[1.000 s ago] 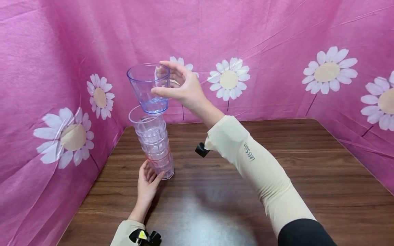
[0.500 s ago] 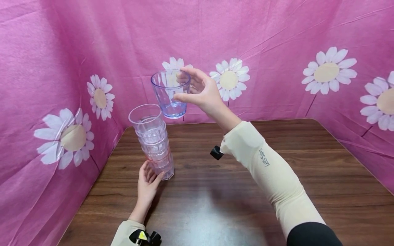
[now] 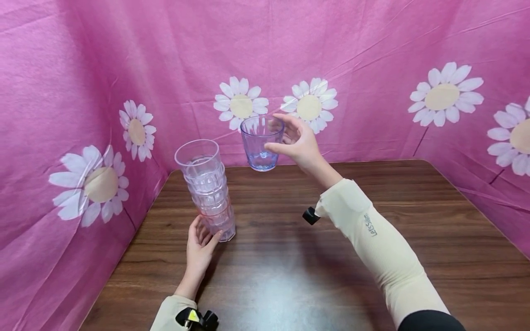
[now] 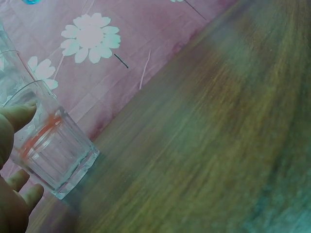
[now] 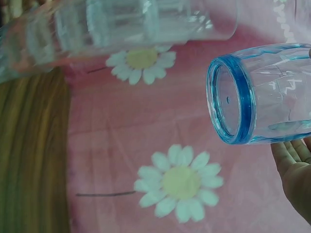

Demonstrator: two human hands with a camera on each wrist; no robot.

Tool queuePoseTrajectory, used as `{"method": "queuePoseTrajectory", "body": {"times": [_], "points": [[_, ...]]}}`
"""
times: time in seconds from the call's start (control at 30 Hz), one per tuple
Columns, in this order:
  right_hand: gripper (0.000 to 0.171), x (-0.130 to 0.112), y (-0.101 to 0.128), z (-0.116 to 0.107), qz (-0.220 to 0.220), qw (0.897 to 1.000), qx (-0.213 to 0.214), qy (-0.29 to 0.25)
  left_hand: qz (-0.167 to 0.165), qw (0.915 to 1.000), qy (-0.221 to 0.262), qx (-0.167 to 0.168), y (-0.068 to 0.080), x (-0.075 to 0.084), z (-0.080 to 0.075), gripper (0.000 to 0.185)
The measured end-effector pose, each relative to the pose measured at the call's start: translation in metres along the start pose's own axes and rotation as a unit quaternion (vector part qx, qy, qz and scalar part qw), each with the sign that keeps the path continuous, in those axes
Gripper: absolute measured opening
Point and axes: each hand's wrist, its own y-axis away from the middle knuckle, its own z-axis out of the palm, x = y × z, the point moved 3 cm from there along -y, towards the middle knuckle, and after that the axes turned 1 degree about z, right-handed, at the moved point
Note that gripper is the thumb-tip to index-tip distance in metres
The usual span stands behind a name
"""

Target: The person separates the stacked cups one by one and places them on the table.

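A tall stack of nested clear plastic cups (image 3: 207, 188) stands on the left of the table, with a reddish cup edge low in it. My left hand (image 3: 199, 248) holds the stack's base, thumb on the near side and fingers round the left. In the left wrist view the bottom cup (image 4: 63, 155) shows an orange-red band. Up in the air, right of the stack, my right hand (image 3: 299, 143) grips a bluish clear cup (image 3: 262, 149) by its side, thumb in front. The right wrist view shows this cup's blue base (image 5: 243, 99), apart from the stack.
The brown wood-grain table (image 3: 265, 257) reaches back to a pink cloth (image 3: 352, 37) printed with white daisies, which hangs behind and on both sides. A black wrist camera (image 3: 310, 215) juts from the right sleeve, and another (image 3: 207, 319) from the left.
My right hand has carried the bluish cup from above the stack's top to the right and downward. The left hand and the stack have stayed in place.
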Motion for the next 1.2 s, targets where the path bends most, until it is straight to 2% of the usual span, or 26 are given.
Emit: {"method": "queuePoseTrajectory", "body": {"times": [0.57,1.0,1.2], "points": [[0.066,0.067,0.027,-0.051,0.045,0.995,0.067,0.053,-0.005,1.0000,0.000,0.004,-0.001,-0.001,0.000,0.072],[0.069,0.103,0.044,-0.090,0.067,0.988,0.111,0.079,-0.008,1.0000,-0.002,0.003,-0.001,0.001,0.000,0.073],[0.069,0.115,0.052,-0.111,0.075,0.983,0.152,0.073,-0.006,1.0000,-0.007,0.001,-0.001,0.001,0.001,0.073]]}}
